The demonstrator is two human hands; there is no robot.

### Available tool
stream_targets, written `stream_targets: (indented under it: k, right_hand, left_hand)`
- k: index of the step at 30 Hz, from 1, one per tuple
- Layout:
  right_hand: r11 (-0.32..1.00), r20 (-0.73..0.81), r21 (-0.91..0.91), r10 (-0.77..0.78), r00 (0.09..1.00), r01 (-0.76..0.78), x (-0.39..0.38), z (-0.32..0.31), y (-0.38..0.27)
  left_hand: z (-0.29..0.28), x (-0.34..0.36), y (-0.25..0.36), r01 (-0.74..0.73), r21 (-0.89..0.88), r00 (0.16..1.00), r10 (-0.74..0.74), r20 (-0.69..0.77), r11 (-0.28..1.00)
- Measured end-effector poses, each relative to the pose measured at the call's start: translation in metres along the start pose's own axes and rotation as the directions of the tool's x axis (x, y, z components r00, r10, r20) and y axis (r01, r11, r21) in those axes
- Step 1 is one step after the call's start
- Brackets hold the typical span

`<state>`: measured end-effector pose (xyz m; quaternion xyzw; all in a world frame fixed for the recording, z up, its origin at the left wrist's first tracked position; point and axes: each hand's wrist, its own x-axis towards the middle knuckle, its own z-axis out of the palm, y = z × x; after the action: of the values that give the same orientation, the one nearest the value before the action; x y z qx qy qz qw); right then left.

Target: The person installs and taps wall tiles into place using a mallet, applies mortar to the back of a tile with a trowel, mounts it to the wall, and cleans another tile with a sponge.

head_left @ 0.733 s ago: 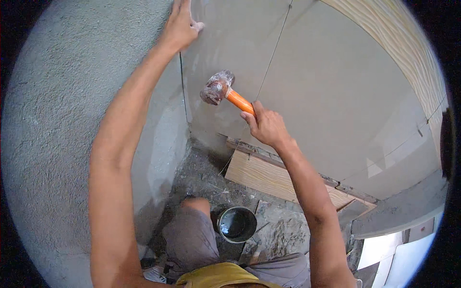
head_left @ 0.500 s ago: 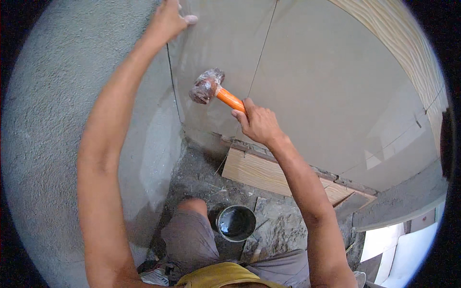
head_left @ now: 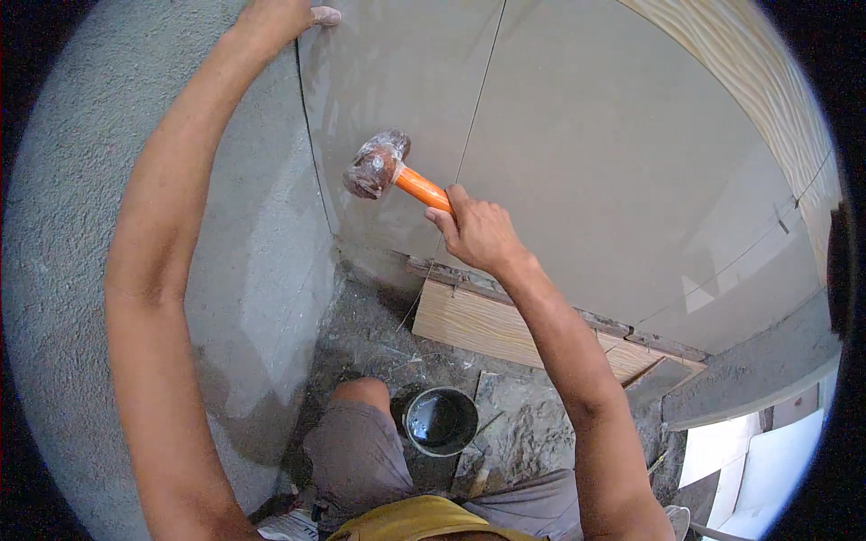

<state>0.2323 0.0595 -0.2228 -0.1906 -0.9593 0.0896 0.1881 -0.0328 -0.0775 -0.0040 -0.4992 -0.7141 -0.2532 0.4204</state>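
Observation:
My right hand [head_left: 483, 230] is closed around the orange handle of a mallet [head_left: 379, 164]. The mallet's head is dark and smeared with whitish residue, held before the smooth grey wall panels [head_left: 577, 171] and apart from my left hand. High at the upper edge, my left hand [head_left: 280, 20] is by the corner where the panels meet the rough grey wall [head_left: 81, 225]. Its thumb is stretched out along the panel, the hand looks open, and the other fingers are cut off or hidden. A dark thin line [head_left: 311, 144] runs down the corner below it.
A bucket [head_left: 442, 422] of dark liquid stands on the dirty floor beside my knee. Wood-patterned tiles [head_left: 478, 320] line the base of the panels. More wavy tile [head_left: 767, 81] shows at upper right. A thin string [head_left: 722, 270] crosses in front of the panels.
My left hand has moved up and to the left along the corner. The mallet, still in my right hand, has shifted slightly left in the view.

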Motion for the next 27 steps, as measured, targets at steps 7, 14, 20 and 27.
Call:
stream_targets:
  k: [7, 14, 20, 27]
  right_hand:
    - [1.0, 0.019, -0.025, 0.002, 1.0, -0.001, 0.001, -0.001, 0.002]
    - [1.0, -0.006, -0.002, -0.008, 1.0, 0.008, 0.001, 0.003, 0.005]
    - [0.999, -0.039, 0.02, -0.028, 0.999, 0.029, 0.001, 0.004, 0.004]
    - [0.997, -0.037, 0.048, -0.054, 0.998, 0.055, -0.009, 0.022, 0.002]
  left_hand:
    - [0.0, 0.019, -0.011, 0.114, 0.094, 0.962, -0.134, 0.237, 0.989]
    - [-0.008, 0.035, -0.009, 0.282, -0.42, 0.953, -0.203, 0.222, 0.863]
    - [-0.001, 0.03, -0.005, 0.318, -0.483, 0.948, -0.26, 0.184, 0.816]
    - [0.009, 0.03, 0.005, 0.243, -0.323, 0.97, -0.234, 0.067, 0.915]
